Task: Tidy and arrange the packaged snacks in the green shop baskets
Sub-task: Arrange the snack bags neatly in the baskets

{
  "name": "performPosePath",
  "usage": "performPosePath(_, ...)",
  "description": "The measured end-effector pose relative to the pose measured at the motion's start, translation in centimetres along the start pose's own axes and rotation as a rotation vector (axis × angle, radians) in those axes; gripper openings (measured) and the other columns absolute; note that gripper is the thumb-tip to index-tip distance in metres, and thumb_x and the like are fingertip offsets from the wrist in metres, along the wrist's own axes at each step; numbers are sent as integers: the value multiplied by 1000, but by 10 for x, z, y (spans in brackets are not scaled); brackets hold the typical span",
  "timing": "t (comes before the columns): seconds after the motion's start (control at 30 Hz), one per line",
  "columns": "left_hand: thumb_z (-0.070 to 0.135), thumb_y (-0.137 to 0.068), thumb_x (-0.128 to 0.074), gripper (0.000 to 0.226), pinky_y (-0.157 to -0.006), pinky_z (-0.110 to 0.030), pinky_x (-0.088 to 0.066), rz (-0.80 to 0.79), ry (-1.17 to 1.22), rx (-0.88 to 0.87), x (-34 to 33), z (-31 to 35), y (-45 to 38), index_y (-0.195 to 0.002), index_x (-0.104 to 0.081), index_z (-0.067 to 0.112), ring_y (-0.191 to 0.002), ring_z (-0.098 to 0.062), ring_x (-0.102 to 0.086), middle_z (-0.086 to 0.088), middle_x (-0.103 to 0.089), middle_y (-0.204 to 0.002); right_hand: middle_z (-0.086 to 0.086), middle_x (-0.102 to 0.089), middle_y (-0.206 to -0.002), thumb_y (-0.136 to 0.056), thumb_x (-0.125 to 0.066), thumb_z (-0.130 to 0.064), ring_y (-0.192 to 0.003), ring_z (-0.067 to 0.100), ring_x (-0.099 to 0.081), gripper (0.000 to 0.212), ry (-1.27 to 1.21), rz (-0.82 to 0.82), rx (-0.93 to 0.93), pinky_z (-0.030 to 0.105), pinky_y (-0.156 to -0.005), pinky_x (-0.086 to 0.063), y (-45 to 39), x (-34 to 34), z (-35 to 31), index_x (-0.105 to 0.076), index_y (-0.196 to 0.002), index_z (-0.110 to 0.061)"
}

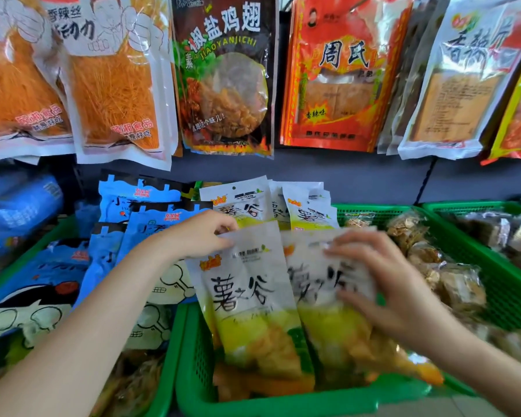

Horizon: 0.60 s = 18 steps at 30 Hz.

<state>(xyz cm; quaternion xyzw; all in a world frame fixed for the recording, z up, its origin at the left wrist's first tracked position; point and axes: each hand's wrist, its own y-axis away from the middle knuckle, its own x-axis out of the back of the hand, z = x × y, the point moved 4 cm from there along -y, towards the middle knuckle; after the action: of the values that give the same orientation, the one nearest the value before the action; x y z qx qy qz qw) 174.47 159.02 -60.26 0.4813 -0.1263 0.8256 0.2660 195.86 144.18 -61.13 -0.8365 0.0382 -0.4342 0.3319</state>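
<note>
In the middle green basket (283, 404), a ribbed plastic mesh tub, two glossy white-and-yellow snack packets lie side by side: the left hand (199, 233) pinches the top edge of the left packet (247, 296), while the right hand (382, 275), blurred, rests with spread fingers on the right packet (322, 296). Behind them more such packets (244, 203) stand upright. Left of that basket lie flat blue packets (145, 224); right of it, crinkly clear bags (451, 278) crowd the basket's rim.

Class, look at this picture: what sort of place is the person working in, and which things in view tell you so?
Most likely a small snack shop. Many identical sealed snack packets hang in a row along the back, green plastic baskets hold stacked stock, and both hands, left and right, are straightening white-and-yellow packets.
</note>
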Motion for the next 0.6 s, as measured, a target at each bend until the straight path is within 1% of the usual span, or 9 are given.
performPosePath(0.07,14,-93,-51,8,-70,-30,-42,153,11,54,-9,5,-9,-96,-59,16,-78,-23,-57,-13,-64,-99,-9,-47,-124,-78,-70,-16,-117,8,-54,48,-254,71,-147,20,-95,-46,-10,18,20,-54,-113,-45)
performPosePath(0.13,12,-94,-49,15,-77,-31,-39,329,-59,87,-32,15,-14,-105,-56,19,-85,-18,-53,-5,-61,-105,2,-47,-130,-79,-68,-2,-111,19,-60,52,-392,-26,-376,25,-86,-53,-7,14,43,-55,-111,-41)
performPosePath(0.23,13,-92,-51,48,-107,-40,-25,438,-358,37,-69,28,-19,-135,-35,24,-127,-24,-32,-1,-38,-138,2,-25,-148,-83,-66,-27,-135,27,-29,45,197,-255,-510,35,-106,-32,2,3,72,-46,-121,-39)
performPosePath(0.3,10,-93,-48,66,-116,-46,-12,358,-422,2,-84,31,-22,-147,-14,25,-141,-28,-10,-2,-15,-154,-1,-5,-155,-90,-52,-42,-142,30,-7,50,513,-317,-528,44,-113,-16,-1,-8,79,-35,-137,-35)
performPosePath(0.37,16,-98,-39,68,-119,-48,-3,234,-423,-20,-95,34,-23,-149,4,26,-145,-27,8,0,5,-159,5,0,-157,-95,-21,-51,-143,32,-2,56,683,-426,-489,46,-116,-12,-4,-28,76,-29,-143,-23)
performPosePath(0.43,28,-100,-31,65,-119,-48,0,142,-420,-22,-103,33,-24,-148,13,26,-144,-27,16,0,16,-157,13,-5,-156,-84,18,-61,-144,35,-1,92,610,-576,-409,49,-117,-8,3,-60,78,-33,-139,-8)
performPosePath(0.47,32,-101,-27,63,-118,-49,2,105,-420,-21,-105,30,-24,-148,14,28,-144,-28,18,0,19,-156,15,-3,-156,-69,33,-69,-144,36,4,114,566,-636,-410,50,-118,-4,8,-72,82,-30,-139,-6)
performPosePath(0.53,38,-100,-23,60,-117,-49,7,49,-427,-25,-105,22,-23,-147,14,32,-142,-30,22,2,23,-155,12,10,-157,-45,41,-78,-144,33,13,133,516,-633,-474,46,-119,1,17,-76,92,-8,-148,-9)
performPosePath(0.6,48,-98,-23,62,-114,-50,12,1,-424,-34,-104,18,-21,-146,16,38,-140,-31,27,4,27,-153,7,24,-153,-47,29,-84,-143,30,19,125,491,-624,-501,41,-119,5,24,-72,89,15,-147,-11)
